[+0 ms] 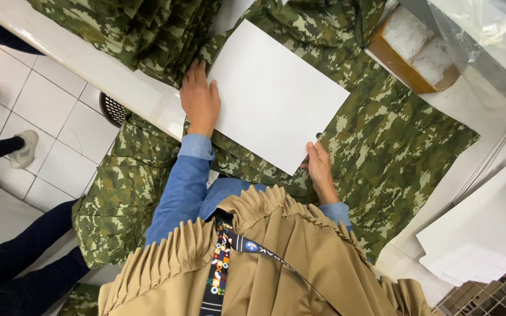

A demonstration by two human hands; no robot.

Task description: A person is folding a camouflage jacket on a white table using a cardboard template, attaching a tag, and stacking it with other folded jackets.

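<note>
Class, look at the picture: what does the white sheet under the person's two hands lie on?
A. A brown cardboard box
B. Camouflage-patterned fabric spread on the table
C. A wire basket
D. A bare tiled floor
B: the white sheet lies flat on the camouflage fabric, with the left hand and right hand at its edges.

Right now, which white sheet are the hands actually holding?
The single white sheet lying on the spread camouflage fabric, under the left hand and right hand. The stacked sheets at the right lie untouched.
</note>
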